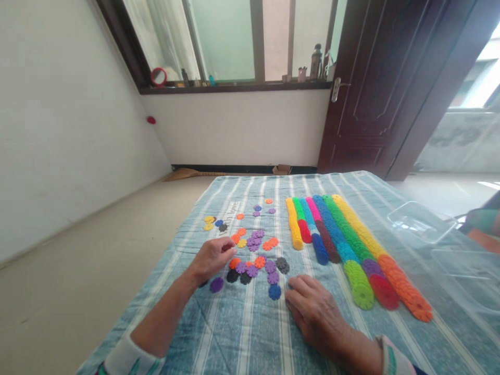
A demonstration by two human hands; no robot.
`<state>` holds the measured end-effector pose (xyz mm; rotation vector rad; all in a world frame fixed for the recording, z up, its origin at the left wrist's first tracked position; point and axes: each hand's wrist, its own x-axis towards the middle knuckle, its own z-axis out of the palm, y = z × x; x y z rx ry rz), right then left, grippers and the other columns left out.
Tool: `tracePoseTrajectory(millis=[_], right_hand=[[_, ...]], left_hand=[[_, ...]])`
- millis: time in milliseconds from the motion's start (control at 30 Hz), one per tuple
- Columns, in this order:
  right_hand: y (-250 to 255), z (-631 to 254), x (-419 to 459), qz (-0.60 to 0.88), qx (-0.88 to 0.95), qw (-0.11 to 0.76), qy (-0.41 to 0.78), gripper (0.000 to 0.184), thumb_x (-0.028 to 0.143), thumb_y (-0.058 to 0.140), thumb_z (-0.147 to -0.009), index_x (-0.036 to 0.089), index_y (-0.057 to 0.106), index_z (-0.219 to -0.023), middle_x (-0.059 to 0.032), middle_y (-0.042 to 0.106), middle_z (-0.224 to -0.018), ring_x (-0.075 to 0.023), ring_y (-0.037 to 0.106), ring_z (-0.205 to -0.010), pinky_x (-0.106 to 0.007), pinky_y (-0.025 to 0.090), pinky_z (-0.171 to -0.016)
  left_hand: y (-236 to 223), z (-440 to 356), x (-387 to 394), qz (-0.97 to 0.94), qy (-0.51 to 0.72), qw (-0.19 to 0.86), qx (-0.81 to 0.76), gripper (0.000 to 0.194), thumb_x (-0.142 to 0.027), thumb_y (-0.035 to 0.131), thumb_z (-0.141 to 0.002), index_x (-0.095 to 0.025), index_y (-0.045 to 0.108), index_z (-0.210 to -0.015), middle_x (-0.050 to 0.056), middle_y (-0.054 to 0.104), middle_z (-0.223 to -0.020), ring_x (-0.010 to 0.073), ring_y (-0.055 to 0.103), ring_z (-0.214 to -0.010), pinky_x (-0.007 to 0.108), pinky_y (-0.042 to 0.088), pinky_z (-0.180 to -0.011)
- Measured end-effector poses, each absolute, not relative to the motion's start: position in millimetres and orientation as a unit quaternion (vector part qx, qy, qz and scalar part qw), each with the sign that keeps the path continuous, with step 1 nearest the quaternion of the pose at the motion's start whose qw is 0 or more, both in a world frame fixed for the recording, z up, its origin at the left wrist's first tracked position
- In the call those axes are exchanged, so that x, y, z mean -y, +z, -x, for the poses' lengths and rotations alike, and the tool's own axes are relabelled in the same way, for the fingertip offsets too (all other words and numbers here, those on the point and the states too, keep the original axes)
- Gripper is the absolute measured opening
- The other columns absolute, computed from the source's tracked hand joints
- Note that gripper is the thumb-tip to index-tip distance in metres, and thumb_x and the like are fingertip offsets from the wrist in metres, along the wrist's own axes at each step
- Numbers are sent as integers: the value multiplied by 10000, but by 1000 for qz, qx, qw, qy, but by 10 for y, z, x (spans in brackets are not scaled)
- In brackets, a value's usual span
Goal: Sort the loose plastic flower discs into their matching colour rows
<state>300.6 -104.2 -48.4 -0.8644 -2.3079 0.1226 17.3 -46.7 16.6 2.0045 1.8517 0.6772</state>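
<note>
Near the centre of the frame, on a worktop covered by a blue striped cloth [250,323], lies a scatter of small flower-shaped plastic discs [253,255] in purple, orange, yellow, blue and black. The left hand [211,258] rests at the left edge of that scatter, fingers curled inward with the tips pinched together; whether a disc sits between them cannot be told, since the fingers hide the spot. A purple disc [216,284] lies just below this hand, and a dark one is partly hidden under the wrist. The right hand [314,307] lies flat and relaxed on the cloth at lower centre, palm down, holding nothing, with a blue disc [274,291] just to its left.

Right of centre, rows of stacked discs [344,245] lie side by side, running from upper middle toward the lower right, in yellow, green, red, pink, blue, maroon, purple and orange. At the right edge, a clear plastic box [420,223] sits on the cloth; a second clear piece [464,276] below it is hard to make out and cut off by the frame. Both sleeves are cut off at the bottom edge.
</note>
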Motion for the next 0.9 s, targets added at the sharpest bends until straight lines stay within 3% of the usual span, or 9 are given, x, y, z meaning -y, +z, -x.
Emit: tracePoseTrajectory(millis=[900], right_hand=[[-538, -3039, 1065, 317, 882, 347, 26, 231, 146, 401, -953, 202, 616, -891, -71, 629, -922, -217, 569, -888, -349, 480, -764]], left_hand=[[-193, -213, 691, -718, 341, 79, -602, 151, -215, 514, -819, -212, 662, -791, 36, 697, -772, 177, 622, -753, 296, 479, -765]])
